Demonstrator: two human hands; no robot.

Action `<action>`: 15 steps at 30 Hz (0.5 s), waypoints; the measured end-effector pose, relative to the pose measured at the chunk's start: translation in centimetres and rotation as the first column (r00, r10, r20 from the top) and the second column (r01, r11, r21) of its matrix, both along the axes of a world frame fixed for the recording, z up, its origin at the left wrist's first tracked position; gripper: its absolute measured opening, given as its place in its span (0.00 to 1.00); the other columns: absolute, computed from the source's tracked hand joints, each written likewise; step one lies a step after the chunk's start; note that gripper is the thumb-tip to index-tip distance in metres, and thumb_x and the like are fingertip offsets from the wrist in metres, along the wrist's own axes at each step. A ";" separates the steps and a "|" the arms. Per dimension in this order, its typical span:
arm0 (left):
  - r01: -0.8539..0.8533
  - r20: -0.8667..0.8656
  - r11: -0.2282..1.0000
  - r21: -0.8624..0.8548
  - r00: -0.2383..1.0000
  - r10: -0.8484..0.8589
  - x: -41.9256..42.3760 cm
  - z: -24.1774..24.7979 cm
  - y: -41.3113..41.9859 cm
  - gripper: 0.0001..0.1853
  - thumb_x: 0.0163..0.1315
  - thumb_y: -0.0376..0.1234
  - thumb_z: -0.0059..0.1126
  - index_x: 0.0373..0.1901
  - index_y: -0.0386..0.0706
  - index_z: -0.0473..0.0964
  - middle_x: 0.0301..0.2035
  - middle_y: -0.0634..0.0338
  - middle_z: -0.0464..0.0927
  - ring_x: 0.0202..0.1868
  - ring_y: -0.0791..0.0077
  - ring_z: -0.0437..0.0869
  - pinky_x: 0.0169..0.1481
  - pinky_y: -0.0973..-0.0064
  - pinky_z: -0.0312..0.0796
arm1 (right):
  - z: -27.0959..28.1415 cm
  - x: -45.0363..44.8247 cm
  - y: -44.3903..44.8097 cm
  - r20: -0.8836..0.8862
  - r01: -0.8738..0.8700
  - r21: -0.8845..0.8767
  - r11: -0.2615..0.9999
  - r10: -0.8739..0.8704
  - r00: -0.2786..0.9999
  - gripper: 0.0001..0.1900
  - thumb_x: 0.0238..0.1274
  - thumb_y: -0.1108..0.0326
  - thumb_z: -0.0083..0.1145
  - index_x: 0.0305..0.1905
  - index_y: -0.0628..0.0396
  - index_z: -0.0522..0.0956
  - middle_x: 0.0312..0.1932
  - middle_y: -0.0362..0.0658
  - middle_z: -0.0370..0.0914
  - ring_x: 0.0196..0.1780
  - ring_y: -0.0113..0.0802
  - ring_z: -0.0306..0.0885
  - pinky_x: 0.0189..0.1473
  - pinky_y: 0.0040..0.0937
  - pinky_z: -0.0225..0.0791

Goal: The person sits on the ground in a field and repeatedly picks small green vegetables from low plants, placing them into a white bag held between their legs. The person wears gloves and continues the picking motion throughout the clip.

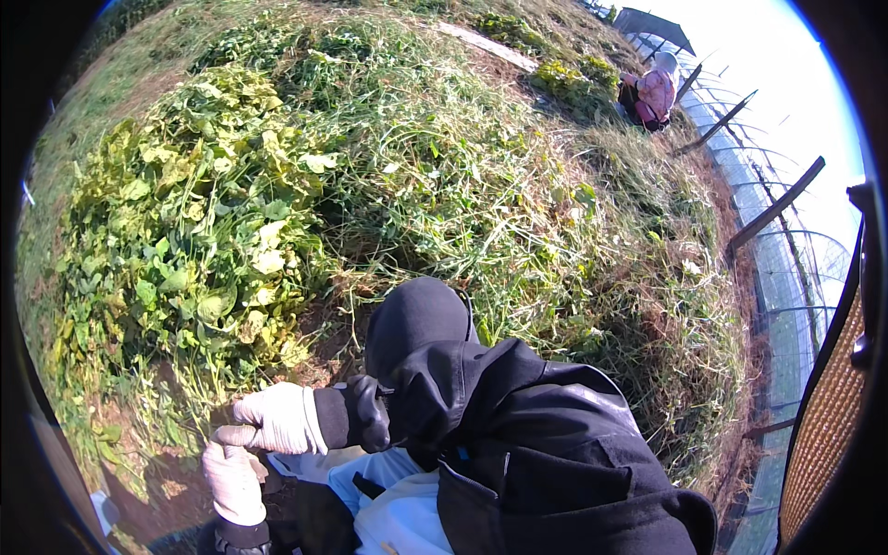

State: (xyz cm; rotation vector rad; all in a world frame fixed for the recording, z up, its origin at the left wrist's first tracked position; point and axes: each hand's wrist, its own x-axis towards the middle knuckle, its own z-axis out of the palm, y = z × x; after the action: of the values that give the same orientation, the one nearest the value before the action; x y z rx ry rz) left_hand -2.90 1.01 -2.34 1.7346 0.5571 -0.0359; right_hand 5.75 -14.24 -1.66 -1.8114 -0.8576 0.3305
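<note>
My right hand (281, 420) is in a pale work glove with greyish fingers, reaching in from a black sleeve. Just below it is my left hand (234, 482), gloved alike. The two hands meet at the fingertips, low on the left of the view. A small brownish bit (258, 468) shows beside the left fingers; whether it is held I cannot tell, as the gloves hide what lies between them. Yellowing leafy bean-like plants (208, 257) grow right beyond the hands, their stems (201, 378) coming down close to the right fingers. Bare soil (163, 479) lies under and left of the hands.
Tangled grass and weeds (485, 208) cover the ground ahead. A person (655, 90) in pink crouches beside plants at the upper right, near a dark umbrella (652, 29). Slanting posts (777, 208) and a plastic-covered hoop tunnel (798, 291) run along the right, with brown mesh (829, 416) closer in.
</note>
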 end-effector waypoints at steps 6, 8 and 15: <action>0.069 0.067 0.986 -0.152 0.996 -0.060 -0.4 -1.4 1.2 0.13 0.72 0.37 0.40 0.34 0.40 0.71 0.16 0.62 0.72 0.10 0.77 0.69 0.14 0.79 0.61 | 0.8 0.2 -0.3 -0.005 -0.040 -0.036 0.999 0.040 0.999 0.25 0.66 0.43 0.44 0.26 0.54 0.73 0.17 0.50 0.70 0.22 0.49 0.72 0.24 0.39 0.66; 0.096 0.026 0.987 -0.126 0.995 -0.094 0.0 -0.2 0.8 0.14 0.72 0.40 0.41 0.35 0.39 0.71 0.19 0.61 0.74 0.16 0.79 0.74 0.20 0.80 0.66 | 1.1 0.5 -0.4 -0.043 -0.054 -0.061 0.997 0.052 0.998 0.25 0.67 0.44 0.43 0.26 0.54 0.73 0.17 0.50 0.71 0.23 0.48 0.72 0.25 0.39 0.66; 0.072 0.188 0.982 0.175 0.977 -0.105 0.8 -0.3 0.1 0.17 0.72 0.42 0.41 0.39 0.37 0.72 0.33 0.61 0.75 0.35 0.77 0.72 0.42 0.76 0.67 | 2.0 0.8 -0.5 -0.344 -0.105 0.089 0.990 0.130 0.930 0.25 0.70 0.45 0.39 0.29 0.54 0.75 0.20 0.48 0.75 0.25 0.43 0.76 0.29 0.35 0.70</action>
State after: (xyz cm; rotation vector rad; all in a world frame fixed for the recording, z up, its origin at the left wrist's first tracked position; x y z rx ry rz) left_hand -2.13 1.11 -2.68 1.9008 0.3441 0.1212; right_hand 6.51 -14.78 0.30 -1.5769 -0.7164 0.6714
